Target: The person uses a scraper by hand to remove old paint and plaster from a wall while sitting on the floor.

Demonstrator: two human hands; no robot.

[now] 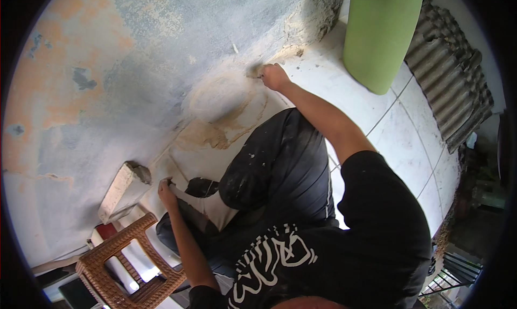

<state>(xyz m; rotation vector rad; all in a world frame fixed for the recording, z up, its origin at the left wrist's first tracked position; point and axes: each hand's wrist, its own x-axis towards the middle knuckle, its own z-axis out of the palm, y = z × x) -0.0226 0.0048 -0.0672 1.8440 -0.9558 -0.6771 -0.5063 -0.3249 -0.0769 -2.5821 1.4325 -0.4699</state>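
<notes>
My right hand (274, 78) is closed around a small flat tool, partly hidden by the fingers, at the foot of the wall (157, 38). The tool's blurred grey-brown end (254, 71) is against or close to the wall. Just left of it lies a pale rounded patch (220, 93), with wet-looking tan smears (210, 135) on the white floor tiles below. My left hand (166, 191) is low at the left, fingers curled, beside my bent leg; a small dark spot shows at the fingertips, and whether it is a held thing cannot be told. A broken block (121, 192) leans near this hand.
A brown woven-pattern plastic stool (91, 264) stands at lower left. A green curved panel (381, 38) rises at the top right, with stacked corrugated sheets (448, 78) beyond it. The wall's plaster is rough and broken at its far end (319, 14). My bent knee is between my arms.
</notes>
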